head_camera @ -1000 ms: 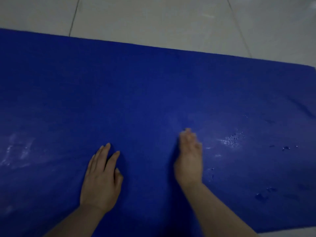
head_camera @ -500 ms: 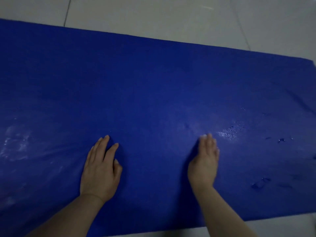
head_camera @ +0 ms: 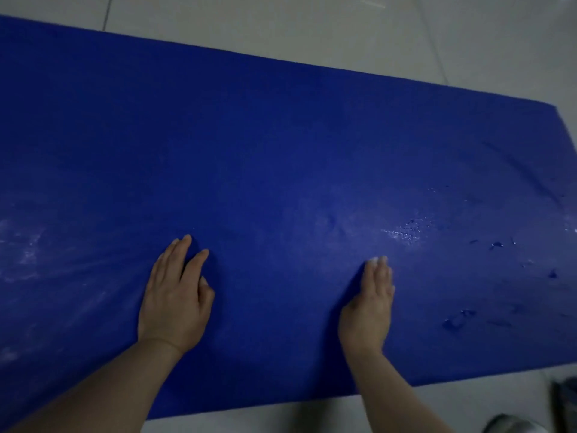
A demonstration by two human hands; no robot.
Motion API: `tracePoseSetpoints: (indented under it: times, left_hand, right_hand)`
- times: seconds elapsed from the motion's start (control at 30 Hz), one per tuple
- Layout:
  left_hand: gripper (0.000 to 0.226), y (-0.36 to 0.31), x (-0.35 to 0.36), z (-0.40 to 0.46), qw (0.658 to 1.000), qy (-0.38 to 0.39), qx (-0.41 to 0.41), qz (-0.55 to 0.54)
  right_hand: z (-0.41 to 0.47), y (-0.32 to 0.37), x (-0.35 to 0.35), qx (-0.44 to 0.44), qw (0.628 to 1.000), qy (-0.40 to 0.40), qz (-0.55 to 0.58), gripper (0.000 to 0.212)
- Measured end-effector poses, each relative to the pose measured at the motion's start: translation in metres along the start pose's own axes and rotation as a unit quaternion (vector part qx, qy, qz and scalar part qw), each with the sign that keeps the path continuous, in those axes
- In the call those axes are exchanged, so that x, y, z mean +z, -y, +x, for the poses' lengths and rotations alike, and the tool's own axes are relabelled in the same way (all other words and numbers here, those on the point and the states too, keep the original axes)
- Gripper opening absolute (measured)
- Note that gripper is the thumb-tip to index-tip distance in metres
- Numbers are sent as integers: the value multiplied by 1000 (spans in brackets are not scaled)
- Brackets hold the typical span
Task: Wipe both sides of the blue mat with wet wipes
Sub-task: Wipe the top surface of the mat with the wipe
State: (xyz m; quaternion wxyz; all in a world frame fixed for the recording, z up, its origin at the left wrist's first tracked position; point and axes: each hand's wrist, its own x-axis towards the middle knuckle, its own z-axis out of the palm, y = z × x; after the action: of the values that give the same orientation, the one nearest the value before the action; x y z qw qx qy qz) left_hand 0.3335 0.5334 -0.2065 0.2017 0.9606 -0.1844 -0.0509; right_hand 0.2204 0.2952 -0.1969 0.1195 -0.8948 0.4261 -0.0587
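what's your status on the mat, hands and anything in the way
Left hand flat on the blue mat, right hand on it too, fingers straight. No wipe visible. Droplets right of the right hand; nothing blocking.

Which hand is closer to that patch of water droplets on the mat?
Right hand, just below-left of the droplets. Left hand lies flat farther left.

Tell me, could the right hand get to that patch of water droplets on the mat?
Probably yes: the right hand lies flat on the blue mat, and the droplets sit just beyond its fingertips with nothing between.
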Motion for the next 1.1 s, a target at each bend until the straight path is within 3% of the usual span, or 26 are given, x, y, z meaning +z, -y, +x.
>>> tracePoseSetpoints:
  times: [0.03, 0.13, 0.2, 0.23, 0.33, 0.4, 0.53, 0.6, 0.63, 0.73, 0.8, 0.87, 1.0, 1.03, 1.1]
  left_hand:
    - [55, 0, 0, 0, 1000, 1, -1, -1]
    - [55, 0, -1, 0, 1000, 5, -5, 2]
    - [55, -1, -1, 0, 1000, 7, -5, -1]
    - [55, -1, -2, 1, 1000, 6, -4, -5]
    - [54, -2, -2, 0, 1000, 7, -3, -11]
    - [47, -3, -3, 0, 1000, 10, -5, -17]
    - [42, -2, -5, 1, 1000, 17, -10, -17]
    - [43, -2, -5, 1, 1000, 13, -8, -19]
    - [42, -2, -5, 1, 1000, 10, -9, -22]
    - [40, -1, -4, 1, 1000, 3, -7, -23]
    - [40, -1, -4, 2, 1000, 6, -5, -25]
    - [40, -1, -4, 2, 999, 13, -9, -29]
    - [41, -2, -6, 2, 999, 13, -9, -32]
    - [41, -2, -6, 2, 999, 14, -9, -34]
    - [41, -2, -7, 2, 999, 16, -10, -38]
  right_hand:
    - [-14, 14, 2, -34, 999, 10, -1, 72]
    - [-69, 53, 14, -257, 964, 60, -25, 70]
    - [-75, 46, 11, -308, 947, 85, -27, 72]
    - [-66, 32, 10, -275, 958, 67, -32, 73]
    - [-41, -10, 1, -61, 997, 13, -34, 76]
    - [-45, 3, 2, -20, 999, 17, -25, 75]
    - [-93, 64, 16, -257, 964, 64, -24, 66]
    - [-81, 55, 9, -298, 951, 79, -33, 67]
    - [-68, 37, 6, -265, 961, 64, -53, 68]
    - [-32, -28, -9, -37, 998, 2, -48, 73]
    - [-32, -35, -11, 28, 998, -12, -47, 71]
    - [-60, -7, -2, -24, 999, 11, -32, 68]
    - [-129, 50, 12, -296, 951, 88, -19, 59]
    - [-125, 47, 9, -320, 943, 95, -21, 59]
    - [-102, 18, 4, -257, 962, 79, -42, 64]
